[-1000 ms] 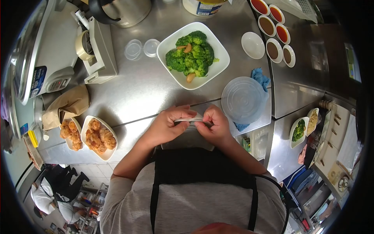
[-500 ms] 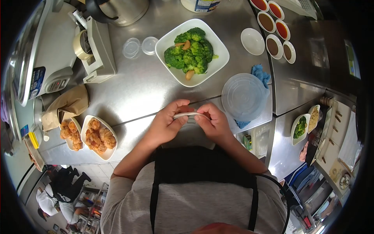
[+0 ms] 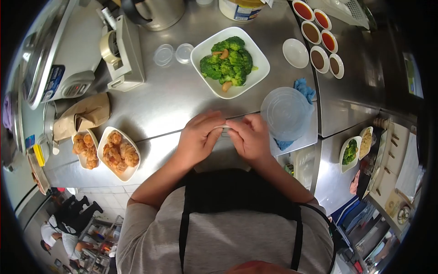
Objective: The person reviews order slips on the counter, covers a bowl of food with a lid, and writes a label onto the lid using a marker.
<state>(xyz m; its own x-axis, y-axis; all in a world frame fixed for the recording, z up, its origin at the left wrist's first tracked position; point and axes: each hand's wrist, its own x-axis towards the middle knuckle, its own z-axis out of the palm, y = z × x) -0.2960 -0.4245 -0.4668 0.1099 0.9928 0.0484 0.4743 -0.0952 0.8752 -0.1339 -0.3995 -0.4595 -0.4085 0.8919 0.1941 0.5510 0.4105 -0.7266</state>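
Note:
Both hands meet in front of my apron at the counter's near edge. My left hand [image 3: 197,137] pinches one end of a thin whitish item [image 3: 222,126], mostly hidden by the fingers. The other end sits between the thumb and fingers of my right hand [image 3: 250,137]. What the item is I cannot make out. Beyond the hands stands a white square bowl [image 3: 262,68] of broccoli [image 3: 232,64] with garlic cloves. A round clear plastic lid or container [image 3: 285,114] lies right of my right hand, beside a blue cloth [image 3: 304,89].
Fried food [image 3: 119,153] fills two white bowls at the left, near a brown paper bag [image 3: 86,116]. A tape dispenser [image 3: 127,57], two small clear lids [image 3: 173,54] and a metal jug [image 3: 159,13] stand behind. Sauce dishes [image 3: 311,33] line the right. Another person [image 3: 68,223] is at lower left.
My fingers have closed further over the whitish item, so less of it shows. The view has shifted slightly, and the other person at lower left has changed posture.

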